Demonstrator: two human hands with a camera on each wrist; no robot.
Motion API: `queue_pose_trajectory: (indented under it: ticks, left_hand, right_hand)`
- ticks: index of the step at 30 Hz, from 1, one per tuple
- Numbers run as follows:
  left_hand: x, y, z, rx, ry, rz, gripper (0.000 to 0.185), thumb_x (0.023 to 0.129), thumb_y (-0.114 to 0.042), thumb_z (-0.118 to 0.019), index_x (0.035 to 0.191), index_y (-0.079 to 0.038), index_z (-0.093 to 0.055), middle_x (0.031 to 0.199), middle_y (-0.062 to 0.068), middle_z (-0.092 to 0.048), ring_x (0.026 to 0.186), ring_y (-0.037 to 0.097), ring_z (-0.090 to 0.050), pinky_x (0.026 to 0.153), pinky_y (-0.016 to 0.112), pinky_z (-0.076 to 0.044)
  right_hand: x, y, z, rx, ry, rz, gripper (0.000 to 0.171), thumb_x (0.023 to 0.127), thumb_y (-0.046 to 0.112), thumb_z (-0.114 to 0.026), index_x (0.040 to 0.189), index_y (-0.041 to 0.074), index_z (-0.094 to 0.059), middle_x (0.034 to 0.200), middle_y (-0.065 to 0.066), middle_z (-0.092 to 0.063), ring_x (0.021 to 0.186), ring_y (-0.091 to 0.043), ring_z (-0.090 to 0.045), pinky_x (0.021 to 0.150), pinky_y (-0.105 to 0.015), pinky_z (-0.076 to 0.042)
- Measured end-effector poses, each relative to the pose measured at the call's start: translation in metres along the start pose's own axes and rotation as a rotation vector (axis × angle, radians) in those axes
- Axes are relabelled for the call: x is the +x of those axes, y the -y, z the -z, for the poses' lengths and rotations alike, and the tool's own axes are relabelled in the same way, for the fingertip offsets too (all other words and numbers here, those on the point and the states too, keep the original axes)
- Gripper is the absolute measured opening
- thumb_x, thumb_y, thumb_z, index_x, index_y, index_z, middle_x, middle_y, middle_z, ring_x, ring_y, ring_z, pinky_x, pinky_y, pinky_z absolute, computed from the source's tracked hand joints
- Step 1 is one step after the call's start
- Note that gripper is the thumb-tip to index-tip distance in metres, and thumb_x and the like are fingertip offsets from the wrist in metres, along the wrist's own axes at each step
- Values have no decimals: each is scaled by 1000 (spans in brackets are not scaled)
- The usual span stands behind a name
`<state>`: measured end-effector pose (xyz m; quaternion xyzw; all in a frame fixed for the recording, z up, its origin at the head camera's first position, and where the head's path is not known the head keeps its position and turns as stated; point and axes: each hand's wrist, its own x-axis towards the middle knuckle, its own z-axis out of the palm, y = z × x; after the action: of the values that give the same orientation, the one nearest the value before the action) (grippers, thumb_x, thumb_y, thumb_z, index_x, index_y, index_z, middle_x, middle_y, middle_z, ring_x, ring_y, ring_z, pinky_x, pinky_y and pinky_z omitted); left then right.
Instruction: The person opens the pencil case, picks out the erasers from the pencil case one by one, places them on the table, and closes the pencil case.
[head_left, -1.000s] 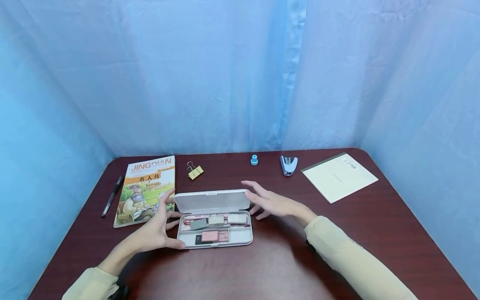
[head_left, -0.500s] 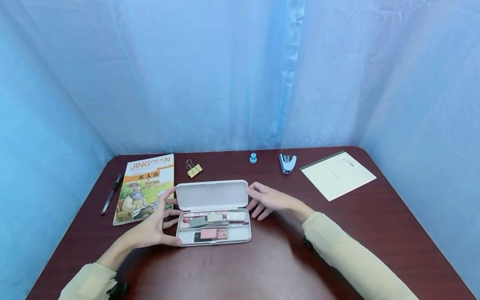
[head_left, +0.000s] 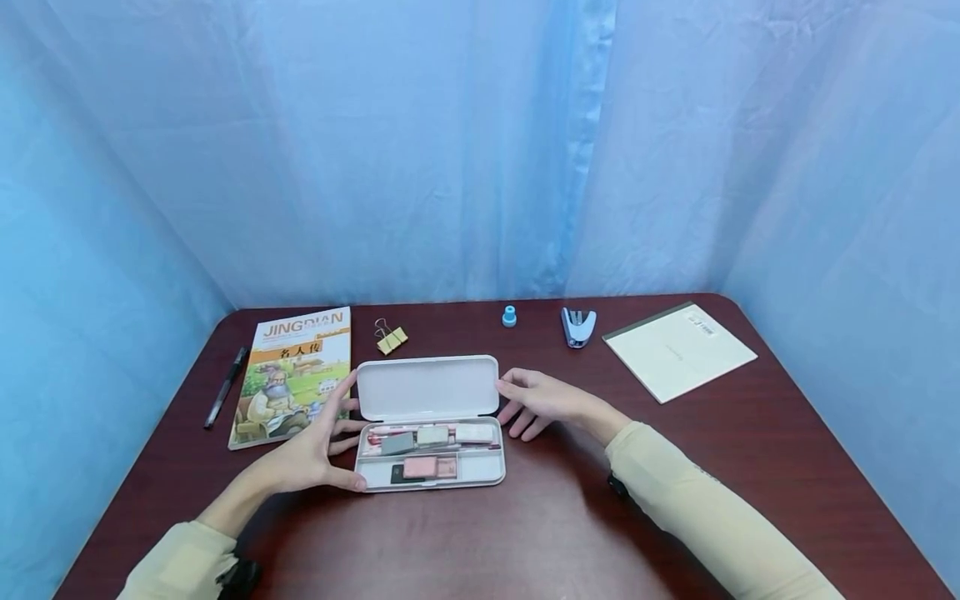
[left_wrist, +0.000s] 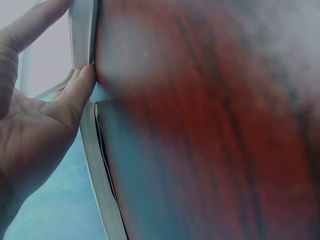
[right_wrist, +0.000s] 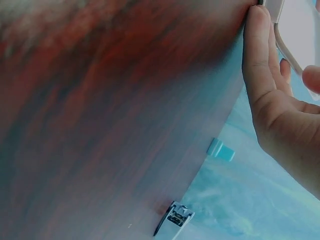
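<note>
Left hand [head_left: 307,454] rests spread-fingered against the left end of the open white pencil case [head_left: 430,423], thumb on the tray's front corner; right hand [head_left: 542,402] touches the raised lid's right edge with relaxed fingers. Case sits mid-table [head_left: 525,533], erasers [head_left: 431,436] inside, beside the book [head_left: 291,375].
</note>
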<state>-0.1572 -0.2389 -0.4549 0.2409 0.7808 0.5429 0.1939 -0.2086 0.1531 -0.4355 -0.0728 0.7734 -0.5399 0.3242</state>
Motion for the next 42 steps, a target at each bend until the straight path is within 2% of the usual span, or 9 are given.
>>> queue_pose_trajectory:
  ticks: [17, 23, 26, 30, 32, 34, 38, 42]
  left_hand:
    - [2, 3, 5, -24, 32, 5, 135, 77, -8, -90, 161, -41, 10, 156, 21, -15, 139, 41, -41, 110, 45, -42]
    - [3, 2, 5, -12, 25, 7, 136, 76, -9, -91, 161, -41, 10, 155, 21, -17, 139, 41, -42, 109, 44, -43]
    - [2, 3, 5, -10, 23, 10, 135, 76, -9, -91, 161, -41, 10, 155, 20, -18, 139, 41, -42, 109, 43, -44]
    - [1, 4, 4, -11, 23, 14, 135, 76, -9, -91, 161, -41, 9, 155, 20, -19, 139, 42, -41, 109, 42, -44]
    - [0, 3, 4, -8, 24, 16, 135, 76, -9, -91, 161, -41, 9, 156, 20, -18, 139, 42, -40, 108, 41, -44]
    - [1, 3, 4, -2, 26, 18, 135, 76, -9, -91, 161, -40, 10, 156, 20, -18, 140, 43, -40, 108, 41, -44]
    - [2, 1, 4, 2, 24, 23, 135, 76, -10, -91, 161, -42, 10, 157, 19, -17, 140, 42, -39, 109, 42, -44]
    - [2, 1, 4, 1, 30, 32, 135, 77, -10, -91, 161, -42, 10, 156, 19, -17, 140, 42, -39, 109, 43, -43]
  right_hand:
    - [1, 0, 2, -53, -1, -7, 33, 110, 34, -47, 121, 4, -55, 97, -15, -74, 76, -29, -72, 63, -38, -62]
    - [-2, 1, 3, -64, -38, 4, 37, 107, 34, -53, 124, 2, -59, 96, -14, -74, 76, -29, -73, 64, -39, -63]
    - [-8, 0, 1, -127, -76, 72, 34, 104, 33, -60, 118, 2, -63, 93, -13, -74, 74, -27, -73, 63, -39, -63]
    - [-21, -4, -7, -392, -187, 258, 21, 96, 30, -73, 101, 10, -71, 84, 1, -73, 71, -15, -69, 64, -31, -59]
    - [-29, -5, -14, -517, -240, 342, 18, 92, 30, -78, 97, 14, -73, 82, 8, -71, 72, -10, -66, 66, -28, -57]
    - [-36, -6, -20, -600, -274, 407, 20, 88, 31, -81, 98, 15, -74, 85, 12, -70, 76, -6, -64, 70, -27, -55]
    - [-43, -6, -27, -672, -268, 511, 31, 87, 31, -83, 108, 10, -76, 97, 4, -73, 87, -12, -68, 78, -34, -58]
    - [-42, -4, -31, -764, -255, 585, 35, 88, 29, -82, 116, 8, -76, 107, -1, -73, 97, -19, -67, 86, -39, -56]
